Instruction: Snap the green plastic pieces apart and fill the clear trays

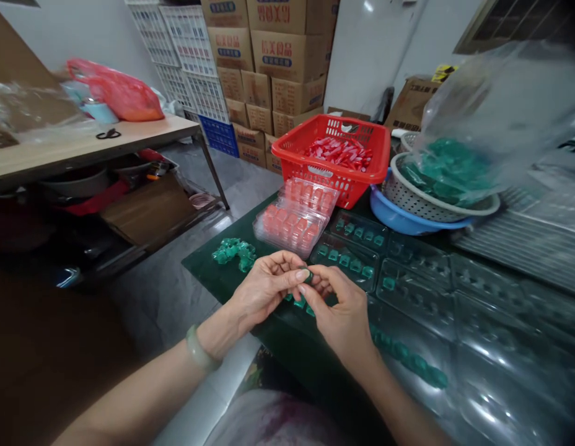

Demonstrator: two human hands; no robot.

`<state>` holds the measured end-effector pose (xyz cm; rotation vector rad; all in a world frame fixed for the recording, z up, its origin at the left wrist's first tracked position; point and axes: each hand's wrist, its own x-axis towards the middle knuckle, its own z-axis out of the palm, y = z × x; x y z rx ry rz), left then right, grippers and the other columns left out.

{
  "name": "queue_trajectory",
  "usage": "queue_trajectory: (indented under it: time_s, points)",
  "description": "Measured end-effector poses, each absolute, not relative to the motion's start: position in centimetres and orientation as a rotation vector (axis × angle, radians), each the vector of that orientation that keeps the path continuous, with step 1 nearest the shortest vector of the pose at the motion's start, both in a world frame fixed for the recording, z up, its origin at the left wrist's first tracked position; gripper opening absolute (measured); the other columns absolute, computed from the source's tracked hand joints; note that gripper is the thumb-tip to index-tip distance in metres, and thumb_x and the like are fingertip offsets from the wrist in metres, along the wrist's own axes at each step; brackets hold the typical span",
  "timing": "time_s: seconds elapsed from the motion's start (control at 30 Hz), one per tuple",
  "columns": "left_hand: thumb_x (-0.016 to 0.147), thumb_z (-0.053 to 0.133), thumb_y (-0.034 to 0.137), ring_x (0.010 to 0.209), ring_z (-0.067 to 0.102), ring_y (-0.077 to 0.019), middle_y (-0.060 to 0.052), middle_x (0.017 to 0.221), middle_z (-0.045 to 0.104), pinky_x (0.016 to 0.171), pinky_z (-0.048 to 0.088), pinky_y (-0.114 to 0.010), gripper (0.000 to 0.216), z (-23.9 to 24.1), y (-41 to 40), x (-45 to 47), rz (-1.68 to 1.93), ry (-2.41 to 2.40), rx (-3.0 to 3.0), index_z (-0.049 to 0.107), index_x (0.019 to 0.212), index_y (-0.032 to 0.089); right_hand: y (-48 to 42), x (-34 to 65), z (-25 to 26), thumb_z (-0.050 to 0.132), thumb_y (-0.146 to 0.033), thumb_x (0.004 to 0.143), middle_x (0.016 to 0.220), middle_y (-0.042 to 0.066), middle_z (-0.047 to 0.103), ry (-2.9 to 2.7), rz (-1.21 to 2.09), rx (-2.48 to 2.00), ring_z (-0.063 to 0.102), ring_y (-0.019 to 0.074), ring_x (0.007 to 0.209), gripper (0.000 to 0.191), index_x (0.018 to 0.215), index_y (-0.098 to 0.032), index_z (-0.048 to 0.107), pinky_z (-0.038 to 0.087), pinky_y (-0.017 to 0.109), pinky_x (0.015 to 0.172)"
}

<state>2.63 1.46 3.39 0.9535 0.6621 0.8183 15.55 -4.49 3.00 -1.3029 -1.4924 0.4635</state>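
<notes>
My left hand [269,285] and my right hand [341,303] meet above the dark green tabletop, fingers pinched on one small green piece [308,276]. Most of that piece is hidden by my fingertips. Just beyond lies a clear plastic tray [315,259] with a row of green pieces in its wells. More green pieces [302,303] show partly under my hands. Left of them sits a loose heap of green pieces [234,253]. Clear trays [292,217] filled with pinkish-red pieces are behind my hands. A row of green pieces [411,359] lies right of my right wrist.
A red basket [287,158] of red-and-white pieces stands at the back. Beside it, a grey colander [408,192] in a blue basin [394,217] holds bagged green pieces. Clear trays [492,347] cover the right side. Another table [176,129] is at left, cartons [287,56] behind.
</notes>
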Motion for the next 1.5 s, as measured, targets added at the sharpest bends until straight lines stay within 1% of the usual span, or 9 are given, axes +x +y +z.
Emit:
queue_trajectory:
  time_s: [0.17,0.43,0.57,0.67,0.8,0.9,1.17,1.4,1.5]
  points:
    - [0.073,0.065,0.027,0.044,0.052,-0.0063,0.000,0.060,0.059,0.045,0.043,-0.017,0.018,2.6,0.8,4.3,0.791,0.709,0.865,0.056,0.074,0.012,-5.3,16.5,1.8,0.056,-0.016,0.076,0.074,-0.001,0.055,-1.385,0.527,-1.349,0.054,0.0100,0.065,0.016,0.092,-0.020,0.060,0.045,0.022,0.061]
    - [0.076,0.060,0.035,0.041,0.046,-0.0062,0.003,0.050,0.052,0.039,0.033,-0.017,0.024,2.1,2.3,2.6,1.206,0.859,0.916,0.051,0.069,0.014,-2.6,14.9,0.1,0.053,-0.023,0.080,0.074,0.001,0.057,-1.272,0.617,-1.328,0.056,0.0120,0.065,0.016,0.095,-0.019,0.058,0.048,0.024,0.061]
    - [0.076,0.060,0.034,0.042,0.046,-0.0066,0.002,0.053,0.052,0.038,0.031,-0.017,0.024,2.5,2.7,1.0,1.242,0.854,0.884,0.050,0.068,0.014,-0.2,14.1,1.0,0.044,-0.018,0.082,0.096,0.008,0.058,-1.560,0.439,-1.344,0.057,0.0180,0.087,0.025,0.101,-0.017,0.061,0.046,0.032,0.080]
    - [0.076,0.061,0.032,0.041,0.045,-0.0054,0.003,0.054,0.052,0.037,0.031,-0.016,0.023,2.6,2.3,1.1,1.210,0.877,0.845,0.051,0.069,0.014,-0.4,13.8,2.7,0.049,-0.018,0.079,0.107,0.010,0.054,-1.658,0.375,-1.298,0.055,0.0187,0.093,0.037,0.116,-0.017,0.053,0.045,0.033,0.083]
    - [0.074,0.063,0.032,0.041,0.044,-0.0048,0.004,0.054,0.052,0.037,0.032,-0.015,0.022,3.0,1.1,2.6,1.138,0.842,0.789,0.051,0.069,0.014,-2.0,14.3,3.9,0.052,-0.017,0.077,0.091,0.004,0.059,-1.646,0.473,-1.210,0.057,0.0138,0.077,0.023,0.099,-0.020,0.061,0.047,0.027,0.073]
    - [0.075,0.062,0.034,0.040,0.044,-0.0052,0.004,0.050,0.052,0.037,0.032,-0.015,0.023,3.5,0.4,3.9,1.067,0.788,0.787,0.052,0.068,0.015,-2.7,15.6,3.6,0.054,-0.018,0.077,0.089,0.004,0.059,-1.510,0.552,-1.211,0.058,0.0137,0.076,0.014,0.088,-0.020,0.062,0.048,0.028,0.071]
    - [0.078,0.059,0.030,0.045,0.050,-0.0080,-0.002,0.057,0.060,0.042,0.038,-0.018,0.018,3.6,-0.8,6.0,0.961,0.683,0.942,0.057,0.076,0.012,-4.3,19.1,2.8,0.063,-0.020,0.074,0.072,-0.002,0.065,-1.047,1.058,-1.074,0.061,0.0113,0.065,0.014,0.087,-0.021,0.064,0.050,0.025,0.064]
    - [0.080,0.055,0.026,0.052,0.053,-0.0113,0.000,0.063,0.055,0.043,0.042,-0.020,0.012,3.3,-1.9,7.1,1.015,0.766,1.257,0.054,0.088,0.017,-5.4,19.9,2.0,0.066,-0.021,0.071,0.069,-0.003,0.064,-0.927,1.096,-1.029,0.059,0.0102,0.060,0.014,0.085,-0.020,0.065,0.049,0.025,0.061]
    - [0.079,0.055,0.020,0.065,0.056,-0.0134,-0.004,0.076,0.057,0.055,0.046,-0.023,0.010,3.9,-1.7,6.9,1.030,0.778,1.655,0.060,0.087,0.017,-6.0,20.6,1.8,0.066,-0.021,0.071,0.073,-0.002,0.063,-0.968,1.056,-1.088,0.057,0.0098,0.060,0.014,0.086,-0.021,0.066,0.048,0.024,0.060]
